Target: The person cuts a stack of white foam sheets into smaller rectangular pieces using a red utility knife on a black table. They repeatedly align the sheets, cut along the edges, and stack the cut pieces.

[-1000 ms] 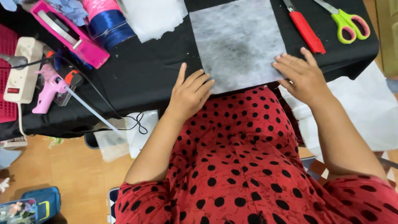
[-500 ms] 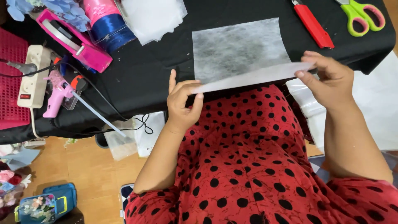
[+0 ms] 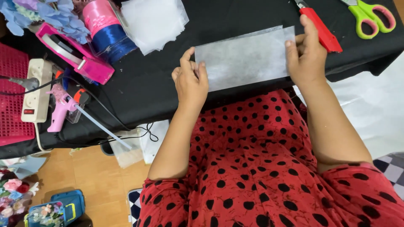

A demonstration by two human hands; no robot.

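A black-covered table filled the upper view, and at its near edge lay one folded sheet of thin white nonwoven fabric, doubled over into a long strip. The left hand pinched the strip's left end, thumb on top and fingers curled beneath; the right hand gripped the right end the same way, so both were closed on the fabric. In my judgement the fold could slip out of line, because the material looked light and limp and was held only at its two ends, with the middle free to sag or skew. Counted from largest down: one loose stack of white sheets at the far side, one white power strip, one pink tape dispenser, two ribbon spools, one pink and one blue, one pink glue gun, one pair of green-handled scissors, and one red utility knife just beside the right hand.
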